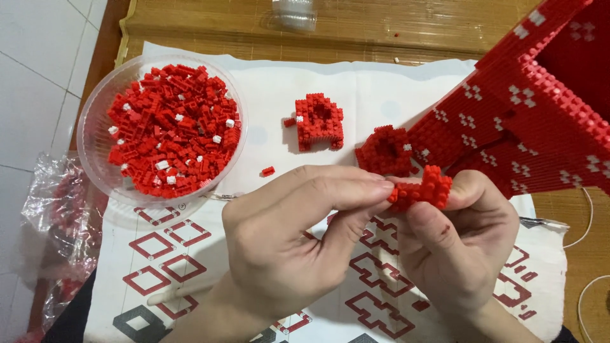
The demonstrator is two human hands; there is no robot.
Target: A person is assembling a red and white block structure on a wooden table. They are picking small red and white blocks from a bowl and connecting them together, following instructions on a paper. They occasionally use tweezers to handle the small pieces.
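Small red assembly of tiny plastic bricks (pixel 420 188) pinched between both grips just above the cloth-covered desk (pixel 356 89): left hand (pixel 286 235) clamped on its left end, right hand (pixel 460 244) on its right, long axis lying left to right.

Both hands are bare: no gloves, rings, watch or bracelet show on either one. The left hand (pixel 289 238) has short, plainly trimmed nails without polish, and its wrist is uncovered down to the lower edge of the picture, with no cuff in sight. The right hand (pixel 460 244) has a small dark red mark on the thumb near the knuckle; its wrist is likewise uncovered, and no sleeve shows.
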